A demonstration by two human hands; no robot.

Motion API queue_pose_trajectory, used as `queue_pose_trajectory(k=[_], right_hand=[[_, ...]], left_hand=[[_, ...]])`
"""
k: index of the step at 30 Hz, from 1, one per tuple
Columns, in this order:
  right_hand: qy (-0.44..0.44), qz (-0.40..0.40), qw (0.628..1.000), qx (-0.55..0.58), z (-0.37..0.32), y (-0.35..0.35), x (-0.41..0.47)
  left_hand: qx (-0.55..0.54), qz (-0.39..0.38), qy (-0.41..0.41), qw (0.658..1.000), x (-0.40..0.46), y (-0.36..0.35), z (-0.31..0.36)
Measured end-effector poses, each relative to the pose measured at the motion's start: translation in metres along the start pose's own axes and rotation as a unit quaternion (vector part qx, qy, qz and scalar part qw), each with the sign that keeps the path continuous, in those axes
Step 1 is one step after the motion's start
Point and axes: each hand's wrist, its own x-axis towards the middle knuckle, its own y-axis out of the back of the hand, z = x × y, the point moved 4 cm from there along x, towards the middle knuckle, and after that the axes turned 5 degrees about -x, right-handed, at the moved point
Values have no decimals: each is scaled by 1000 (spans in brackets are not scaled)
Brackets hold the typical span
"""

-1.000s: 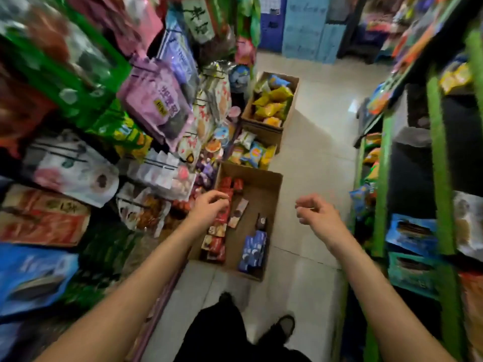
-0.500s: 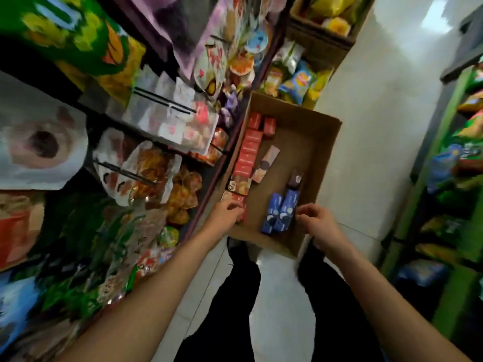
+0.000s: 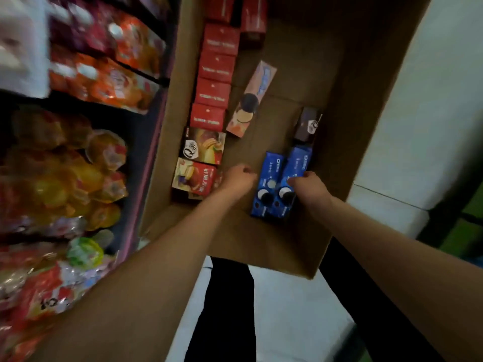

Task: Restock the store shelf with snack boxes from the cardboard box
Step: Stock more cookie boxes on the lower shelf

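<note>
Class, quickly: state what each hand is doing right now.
Left hand: fingers curled, holding nothing visible.
Right hand: grips the right blue Oreo box.

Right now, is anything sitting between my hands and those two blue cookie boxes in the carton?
Nothing visible does. The right hand already has its fingers on the right blue cookie box, and the left hand, curled and holding nothing, sits just left of the left blue cookie box inside the cardboard box.

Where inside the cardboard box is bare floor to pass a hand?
Bare: the middle strip between the pink box and the dark box, and the far right side. Crowded: the left wall's red boxes, and the blue boxes by both hands.
</note>
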Motion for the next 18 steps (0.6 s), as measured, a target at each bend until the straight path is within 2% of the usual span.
queue_pose_trajectory(k=[3,7,9,13,18], right_hand=[[-49,44,997,30,21,-17,53],[-50,61,993,91,38,-35,101],[-45,63,991,106,45,-40,111],[-38,64,987,143,58,-41,122],[-50,36,984,165,58,-38,118]], left_hand=[[61,38,-47,996,57,-15,11],[157,180,-174,955,124,3,54],[167,226,-182,942,154,15,71],[121,226,-131,958,189,16,84],[-65,160,-106,979,144,-12,64]])
